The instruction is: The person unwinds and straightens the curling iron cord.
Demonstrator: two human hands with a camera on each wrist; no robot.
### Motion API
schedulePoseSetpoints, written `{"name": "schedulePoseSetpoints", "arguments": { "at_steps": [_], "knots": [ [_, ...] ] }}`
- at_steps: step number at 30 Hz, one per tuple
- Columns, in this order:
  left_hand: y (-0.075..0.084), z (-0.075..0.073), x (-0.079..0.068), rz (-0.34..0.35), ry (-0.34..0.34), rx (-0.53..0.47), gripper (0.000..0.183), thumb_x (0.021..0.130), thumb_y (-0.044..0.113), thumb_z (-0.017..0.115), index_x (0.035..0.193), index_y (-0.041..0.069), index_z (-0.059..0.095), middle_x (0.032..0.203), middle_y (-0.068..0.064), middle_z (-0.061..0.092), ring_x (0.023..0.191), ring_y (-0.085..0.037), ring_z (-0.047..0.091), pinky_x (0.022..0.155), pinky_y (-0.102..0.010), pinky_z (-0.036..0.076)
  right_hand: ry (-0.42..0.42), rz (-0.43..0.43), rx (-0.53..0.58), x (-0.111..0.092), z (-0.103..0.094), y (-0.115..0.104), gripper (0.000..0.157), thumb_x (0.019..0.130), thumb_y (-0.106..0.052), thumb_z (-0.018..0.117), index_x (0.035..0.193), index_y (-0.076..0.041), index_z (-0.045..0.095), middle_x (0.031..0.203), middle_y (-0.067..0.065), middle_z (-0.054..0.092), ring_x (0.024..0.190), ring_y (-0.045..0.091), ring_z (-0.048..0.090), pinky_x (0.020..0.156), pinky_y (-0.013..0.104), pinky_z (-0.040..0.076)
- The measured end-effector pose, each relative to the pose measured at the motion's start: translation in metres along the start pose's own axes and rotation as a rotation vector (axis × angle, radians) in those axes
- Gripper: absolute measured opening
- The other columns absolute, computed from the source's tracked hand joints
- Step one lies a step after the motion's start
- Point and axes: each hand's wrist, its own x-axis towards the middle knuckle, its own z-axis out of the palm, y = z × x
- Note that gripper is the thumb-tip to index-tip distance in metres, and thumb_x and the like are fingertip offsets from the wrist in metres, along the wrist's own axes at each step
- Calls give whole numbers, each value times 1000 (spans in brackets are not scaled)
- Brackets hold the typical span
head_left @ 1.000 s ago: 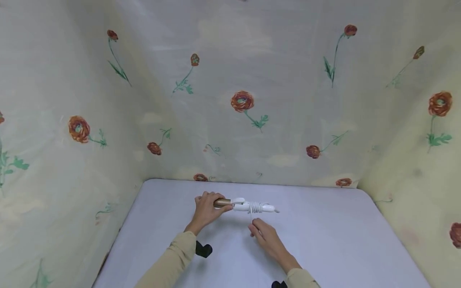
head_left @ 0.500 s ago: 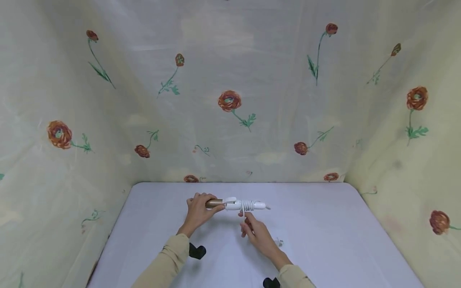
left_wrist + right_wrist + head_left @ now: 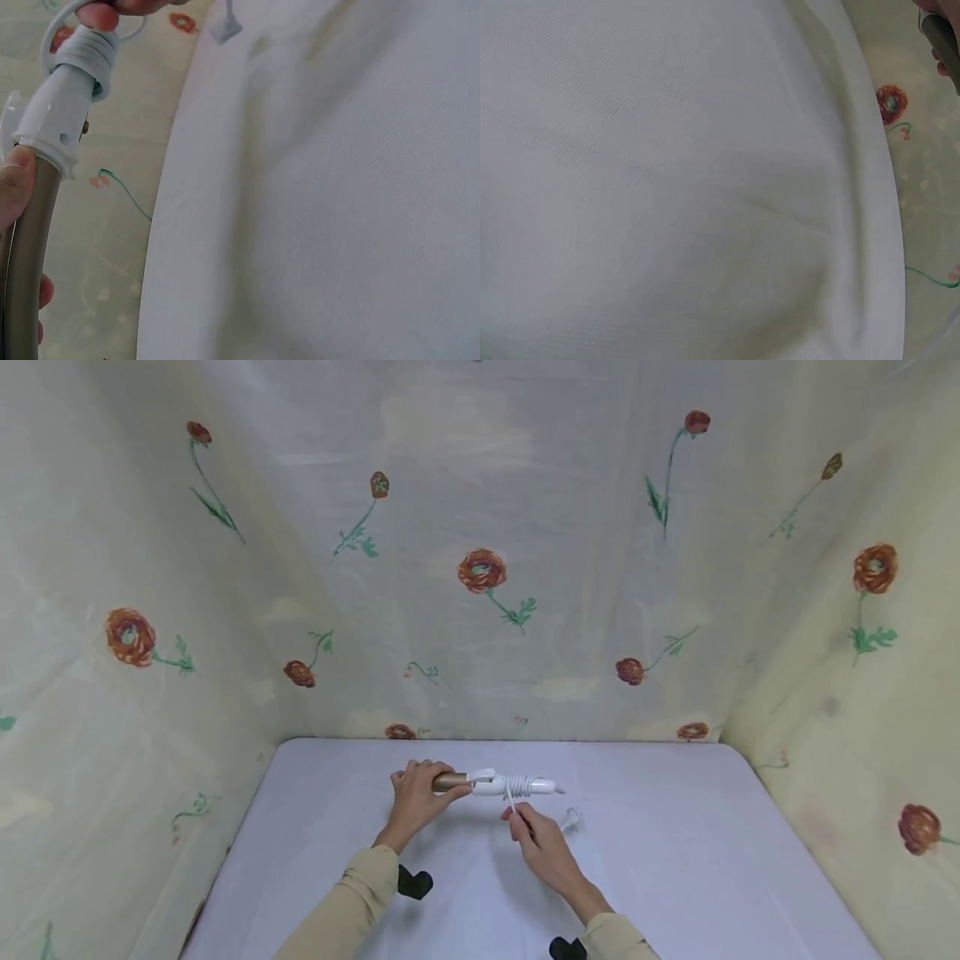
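A curling iron (image 3: 489, 783) with a white handle is held level above the table, its barrel to the left. My left hand (image 3: 417, 795) grips the brownish metal barrel (image 3: 36, 247), thumb close to the white handle in the left wrist view. White cord (image 3: 88, 56) is wound in several turns round the handle. Just below those turns, my right hand (image 3: 546, 853) pinches the running cord between thumb and curled fingers. A plug (image 3: 572, 819) on the cord's loose end hangs behind the right hand. Part of the barrel shows at the right wrist view's top right corner.
A white-covered table (image 3: 675, 860) with rounded far corners lies beneath the hands. Pale flower-printed cloth (image 3: 570, 635) encloses it at the back and both sides. Black heart-shaped pieces (image 3: 415, 883) show beside both wrists.
My right hand has worked the cord round just below the handle, fingers shifting on it. The plug has come into sight and swung upward. My left hand keeps its grip; the head view has shifted slightly.
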Motion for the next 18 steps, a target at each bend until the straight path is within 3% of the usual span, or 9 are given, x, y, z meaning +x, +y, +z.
{"name": "schedulePoseSetpoints", "arguments": {
  "at_steps": [7,15,18],
  "knots": [
    [7,-3,-2,-18,22,28,47,72,58,72,97,19,70,90,-1,68,83,-20,50,80,-47,31,26,-95,-87,6,-10,-9,19,100,-14,46,90,-14,62,62,-12,45,52,-3,38,48,18,37],
    [5,-6,-3,-17,15,53,45,72,58,72,95,19,71,87,-1,65,82,-19,49,81,-46,31,21,-216,-367,18,-31,-20,16,93,-12,58,78,-17,61,61,-15,48,52,-3,35,49,15,32],
    [3,-6,-4,13,41,59,44,71,56,74,94,18,71,84,-1,64,80,-18,47,78,-45,30,5,-239,-435,24,-38,-22,14,92,-14,60,79,-16,62,65,-13,52,55,0,38,51,15,33]
  ]
}}
